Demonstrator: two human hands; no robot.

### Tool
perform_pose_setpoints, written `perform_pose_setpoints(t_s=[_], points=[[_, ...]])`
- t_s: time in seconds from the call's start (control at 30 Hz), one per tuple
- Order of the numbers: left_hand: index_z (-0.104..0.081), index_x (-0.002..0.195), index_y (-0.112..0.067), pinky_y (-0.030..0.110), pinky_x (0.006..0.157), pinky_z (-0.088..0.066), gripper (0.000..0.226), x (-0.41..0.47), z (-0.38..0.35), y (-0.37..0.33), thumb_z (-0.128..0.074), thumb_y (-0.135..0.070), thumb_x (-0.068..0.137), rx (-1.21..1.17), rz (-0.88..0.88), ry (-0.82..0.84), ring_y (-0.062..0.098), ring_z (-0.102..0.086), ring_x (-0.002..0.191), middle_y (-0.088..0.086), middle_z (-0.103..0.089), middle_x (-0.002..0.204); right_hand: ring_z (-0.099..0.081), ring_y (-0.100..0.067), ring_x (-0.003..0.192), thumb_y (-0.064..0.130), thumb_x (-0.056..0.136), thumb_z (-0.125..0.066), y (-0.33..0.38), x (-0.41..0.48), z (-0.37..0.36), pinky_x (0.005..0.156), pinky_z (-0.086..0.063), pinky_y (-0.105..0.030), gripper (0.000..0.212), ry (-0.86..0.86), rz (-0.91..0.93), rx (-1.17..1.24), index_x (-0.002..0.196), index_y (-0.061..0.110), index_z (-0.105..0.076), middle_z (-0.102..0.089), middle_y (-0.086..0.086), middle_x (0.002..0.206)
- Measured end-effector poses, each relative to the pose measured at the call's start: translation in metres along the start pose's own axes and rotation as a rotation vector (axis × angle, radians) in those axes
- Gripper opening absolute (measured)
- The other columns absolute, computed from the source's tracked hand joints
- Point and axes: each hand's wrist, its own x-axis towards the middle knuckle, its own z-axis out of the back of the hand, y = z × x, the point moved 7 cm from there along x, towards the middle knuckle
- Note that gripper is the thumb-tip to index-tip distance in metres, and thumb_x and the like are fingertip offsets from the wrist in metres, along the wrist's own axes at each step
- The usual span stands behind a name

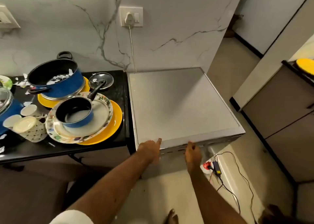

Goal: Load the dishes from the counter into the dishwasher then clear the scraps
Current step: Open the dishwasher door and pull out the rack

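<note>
Fingers, right hand: bent, tips pressed into the dark seam under the dishwasher's top panel, gripping the front edge.
Fingers, left hand: one digit lies straight on the top's front rim; the rest blur together, so I cannot tell whether they grip.
Arm pose: both forearms reach forward and up from the bottom of the view, backs of the hands facing the camera, hands near each other on the front edge.
Dishwasher: grey box, flat matte top with a thin raised border, rounded corners; stands on the floor against the wall, touching the right end of the counter.
Counter: black, glossy and speckled.
Saucepan: small, blue outside, black inside, long black handle; sits on a floral-rimmed plate, which lies on a front yellow plate near the dishwasher.
Glass lid: round, metal-rimmed, flat on the counter behind the saucepan.
Big pot: blue wall, black inside, loop handles; holds torn white paper scraps; rests on a rear yellow plate.
Loose scraps: white bits on the counter left of the big pot.
Cups: white, at the left, beside a dotted mug.
Wall: pale marble with grey veins; white socket with a plug, cable dropping behind the dishwasher.
Floor: black adapter and thin wires to the right.
</note>
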Motion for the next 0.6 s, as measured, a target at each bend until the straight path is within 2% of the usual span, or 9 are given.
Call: perform_pose_setpoints(t_s=[0.07,0.13,0.2,0.27,0.37,0.43,0.6], points=[[-0.007,0.162,-0.025,0.043,0.097,-0.049,0.080,0.009,0.001,-0.011,-0.057,-0.033,0.099,0.097,0.044,-0.014,0.031,-0.054,0.126,0.014,-0.054,0.140,-0.057,-0.021,0.071,0.043,0.107,-0.050,-0.014,0.016,0.007,0.063,-0.047,-0.035,0.037,0.014,-0.118,0.222,0.087,0.015,-0.061,-0.061,-0.010,0.083],[-0.007,0.162,-0.024,0.039,0.097,-0.048,0.077,0.012,0.003,-0.017,-0.053,-0.023,0.101,0.130,0.079,-0.023,0.030,-0.054,0.126,0.011,-0.057,0.139,-0.061,-0.020,0.087,0.039,0.110,-0.046,-0.023,0.023,0.003,0.078,-0.050,-0.035,0.027,0.141,-0.272,0.520,0.105,0.020,-0.065,-0.068,-0.006,0.098],[-0.006,0.162,-0.022,0.039,0.103,-0.044,0.075,0.016,0.002,-0.023,-0.051,-0.017,0.102,0.165,0.123,0.014,0.031,-0.053,0.129,0.012,-0.057,0.140,-0.063,-0.021,0.096,0.037,0.111,-0.044,-0.026,0.030,-0.003,0.086,-0.048,-0.034,0.029,0.236,-0.404,0.833,0.118,0.019,-0.065,-0.069,-0.005,0.107],[-0.004,0.162,-0.021,0.040,0.108,-0.041,0.075,0.018,0.004,-0.027,-0.049,-0.016,0.103,0.208,0.134,0.034,0.034,-0.049,0.133,0.013,-0.053,0.145,-0.065,-0.021,0.095,0.038,0.109,-0.048,-0.031,0.034,-0.006,0.093,-0.049,-0.035,0.027,0.244,-0.486,1.011,0.111,0.019,-0.068,-0.070,-0.005,0.105],[-0.002,0.162,-0.023,0.042,0.106,-0.041,0.073,0.020,0.007,-0.029,-0.045,-0.014,0.104,0.203,0.132,0.094,0.034,-0.048,0.133,0.014,-0.050,0.146,-0.068,-0.020,0.098,0.043,0.102,-0.061,-0.043,0.033,-0.010,0.105,-0.047,-0.035,0.026,0.251,-0.545,1.070,0.103,0.018,-0.071,-0.074,-0.003,0.098],[-0.002,0.162,-0.027,0.043,0.101,-0.045,0.077,0.023,0.008,-0.027,-0.050,-0.016,0.102,0.207,0.129,0.119,0.034,-0.050,0.129,0.014,-0.050,0.142,-0.069,-0.019,0.100,0.044,0.099,-0.064,-0.046,0.036,-0.013,0.107,-0.047,-0.034,0.028,0.276,-0.555,1.124,0.101,0.018,-0.072,-0.075,-0.002,0.096],[-0.004,0.161,-0.033,0.045,0.097,-0.049,0.082,0.030,0.007,-0.022,-0.057,-0.023,0.099,0.207,0.104,0.158,0.033,-0.055,0.119,0.015,-0.051,0.134,-0.069,-0.020,0.107,0.043,0.100,-0.062,-0.050,0.041,-0.008,0.108,-0.047,-0.034,0.029,0.380,-0.555,1.114,0.109,0.017,-0.071,-0.075,-0.004,0.111]])
